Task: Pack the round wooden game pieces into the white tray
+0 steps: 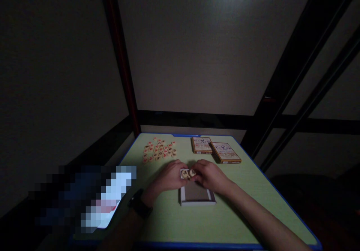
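An open shallow box point(197, 196) with white rims lies in the middle of a light green table point(182, 221). Two round wooden game pieces point(188, 173) sit at the box's far end. My left hand point(168, 178) rests at the box's far left corner, fingers curled against the left piece. My right hand point(209, 176) sits at the far right corner, fingers curled against the right piece. A dark watch point(139, 204) is on my left wrist.
Several round wooden pieces point(159, 150) with red and dark marks lie loose at the table's far left. Two flat orange-edged boxes point(215, 149) lie side by side at the far right. A blurred-out patch point(92, 194) covers the table's near left. The table has a blue edge.
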The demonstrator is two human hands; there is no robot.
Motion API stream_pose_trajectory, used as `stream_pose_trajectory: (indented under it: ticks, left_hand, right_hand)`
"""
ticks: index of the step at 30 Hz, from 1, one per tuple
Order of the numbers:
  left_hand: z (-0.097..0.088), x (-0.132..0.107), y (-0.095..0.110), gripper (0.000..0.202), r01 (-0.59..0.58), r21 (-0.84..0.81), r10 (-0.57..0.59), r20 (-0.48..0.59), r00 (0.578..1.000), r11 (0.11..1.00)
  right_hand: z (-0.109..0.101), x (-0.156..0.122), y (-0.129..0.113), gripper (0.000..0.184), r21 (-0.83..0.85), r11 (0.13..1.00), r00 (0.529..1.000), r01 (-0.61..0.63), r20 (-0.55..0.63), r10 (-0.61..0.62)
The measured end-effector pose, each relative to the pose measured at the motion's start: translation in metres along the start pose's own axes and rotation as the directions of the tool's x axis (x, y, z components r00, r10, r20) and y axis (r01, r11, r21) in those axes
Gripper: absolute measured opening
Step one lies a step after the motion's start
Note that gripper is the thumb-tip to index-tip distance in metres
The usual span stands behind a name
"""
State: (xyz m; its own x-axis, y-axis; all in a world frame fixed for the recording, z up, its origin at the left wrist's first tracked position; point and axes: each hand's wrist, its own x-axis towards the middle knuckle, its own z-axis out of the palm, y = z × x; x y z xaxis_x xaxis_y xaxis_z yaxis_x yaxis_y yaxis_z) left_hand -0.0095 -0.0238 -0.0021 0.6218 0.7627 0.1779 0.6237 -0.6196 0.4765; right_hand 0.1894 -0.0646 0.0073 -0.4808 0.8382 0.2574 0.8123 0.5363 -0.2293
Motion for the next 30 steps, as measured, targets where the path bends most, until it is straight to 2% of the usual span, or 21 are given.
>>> stream_pose_trajectory:
  ticks: [4,12,17,25,30]
  left_hand:
    - [0.003,0.001,0.0,0.012,-0.007,0.009,0.007,-0.014,1.0,1.0]
    - [0.005,0.001,-0.002,0.016,-0.002,-0.019,0.002,-0.004,1.0,1.0]
    - [0.006,0.001,-0.004,0.008,-0.007,-0.008,0.007,-0.012,1.0,1.0]
    - [0.002,0.0,0.001,0.008,-0.01,-0.022,0.01,0.002,1.0,1.0]
    - [0.002,0.001,0.001,0.01,0.008,0.0,-0.008,0.007,1.0,1.0]
  right_hand:
    - [0.006,0.002,-0.002,0.023,0.019,1.0,1.0,0.003,0.029,-0.003]
    - [0.007,0.004,-0.008,0.021,-0.046,0.994,0.991,-0.103,0.077,0.107]
    - [0.009,0.004,-0.01,0.02,-0.071,0.992,0.992,-0.102,0.069,0.107]
    - [0.008,0.002,-0.01,0.021,-0.065,0.992,0.993,-0.106,0.048,0.11]
    - [0.007,0.003,-0.012,0.02,-0.082,0.988,0.988,-0.127,0.076,0.133]
